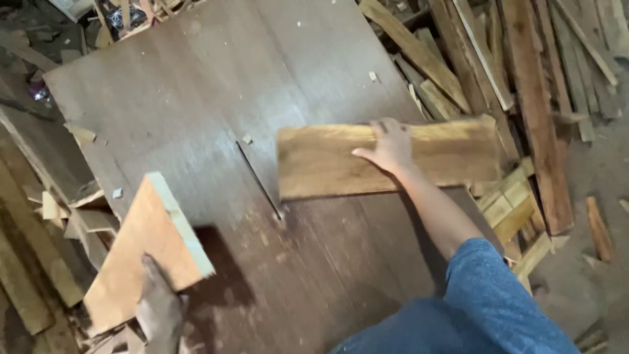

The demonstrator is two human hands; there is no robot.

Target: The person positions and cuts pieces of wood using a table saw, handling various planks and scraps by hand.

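The right hand [391,145] lies palm-down with fingers spread flat across a rough-sawn yellow plank [386,159], a long rectangular board with visible grain and an uneven upper edge; the thumb points left along its face. This plank rests flat on the table top, its left end just right of the narrow dark blade slot [259,180], its right end overhanging the table's edge. The forearm runs back to a blue sleeve [488,295]. The left hand [159,308], dusty and partly blurred, grips the lower end of a second board [147,252] (a smooth orange-brown face with a pale cut edge), tilted up off the surface; how its fingers are set cannot be told. Both boards sit on a broad, worn reddish-brown plywood saw table [216,85], scuffed and dotted with chips. Stacked offcuts and long timber strips [524,85] surround it, beside and beyond the table.
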